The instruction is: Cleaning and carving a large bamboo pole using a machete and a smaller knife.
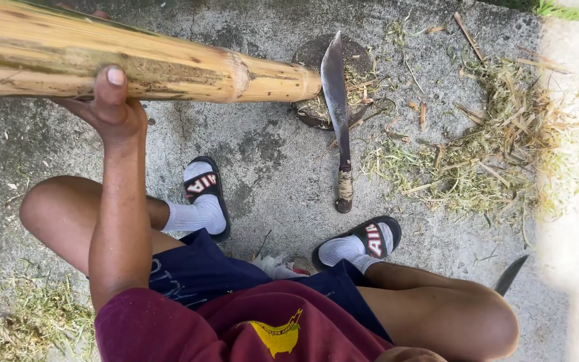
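Rough grey concrete ground (269, 161), cracked and stained, strewn with dry grass and pale shavings (484, 154) heaped thickest to the right of centre; a thinner scatter of grass in the lower left corner. Seated pose, seen from above: bare knees wide apart, dark blue shorts, maroon shirt, white socks in black slides. Left hand (108, 110) raised at upper left, gripping a thick bamboo pole (135, 60) from below, thumb pressed up across the near face, remaining fingers curled round the far side (hidden behind the pole, so extent of wrap cannot be judged). Pole lying roughly level across the top of the view, entering from the left edge, tapering past a node to a narrower cut end near top centre. Cut end resting over a dark round wooden block (313, 110) on the concrete. Long knife (337, 100) lying flat just right of the pole's end, blade across the block, tip pointing away, wrapped handle toward the feet and resting on bare concrete, held by nothing. Second dark blade tip (512, 273) showing beside the right knee at lower right; handle out of sight. Right hand not visible anywhere. Small crumpled white scrap (277, 266) on the ground between the feet.
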